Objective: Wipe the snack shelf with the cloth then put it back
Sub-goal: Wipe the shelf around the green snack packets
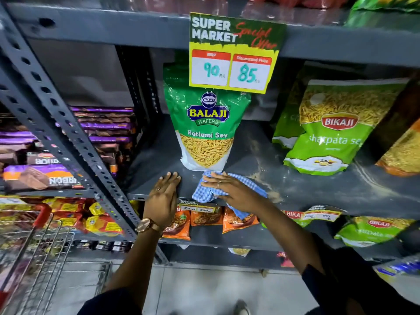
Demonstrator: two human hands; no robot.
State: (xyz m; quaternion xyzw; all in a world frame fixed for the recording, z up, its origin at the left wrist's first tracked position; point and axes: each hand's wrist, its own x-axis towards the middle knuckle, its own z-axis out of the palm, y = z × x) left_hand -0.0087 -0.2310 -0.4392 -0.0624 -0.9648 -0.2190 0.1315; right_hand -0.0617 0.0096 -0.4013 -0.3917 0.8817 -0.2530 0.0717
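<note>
A blue-and-white checked cloth (205, 193) lies on the front edge of the dusty grey snack shelf (302, 189), with one corner hanging over the edge. My right hand (234, 192) presses flat on the cloth, fingers spread and pointing left. My left hand (163, 196) rests flat on the shelf's front edge just left of the cloth, holding nothing. A green Balaji Ratlami Sev pouch (205, 123) stands upright on the shelf right behind the cloth. A streak of pale dust (270, 189) lies to the right of the cloth.
Green Bikaji pouches (329, 133) stand at the right of the shelf. A yellow price sign (234, 53) hangs from the shelf above. Orange snack packs (204, 215) fill the shelf below. A slotted grey upright (56, 123) and a red-handled trolley (38, 235) are at left.
</note>
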